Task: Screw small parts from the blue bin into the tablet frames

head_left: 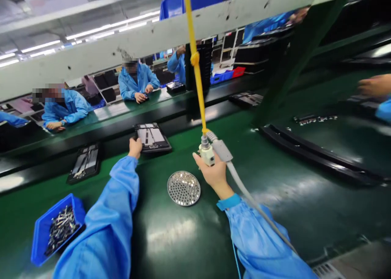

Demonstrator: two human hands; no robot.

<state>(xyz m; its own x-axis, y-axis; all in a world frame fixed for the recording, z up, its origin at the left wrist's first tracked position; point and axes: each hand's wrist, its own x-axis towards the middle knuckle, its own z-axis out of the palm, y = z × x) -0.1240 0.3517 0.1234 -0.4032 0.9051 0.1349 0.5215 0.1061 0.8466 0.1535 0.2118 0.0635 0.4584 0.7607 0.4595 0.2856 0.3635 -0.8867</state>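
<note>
My left hand (pixel 135 147) reaches forward and grips the near left corner of a black tray (pixel 152 137) that carries an opened device on the conveyor belt. My right hand (pixel 211 172) is wrapped round a beige electric screwdriver (pixel 207 152). The tool hangs from a yellow cord (pixel 195 63), and a grey cable (pixel 244 189) runs back from it over my right sleeve. A round perforated metal screw dish (pixel 183 187) lies on the green mat between my two arms.
A blue bin (pixel 41 234) of metal parts sits at my near left. A second black tray (pixel 85 163) lies on the belt further left. People in blue coats sit across the line. Another person's hand (pixel 374 85) shows at the far right.
</note>
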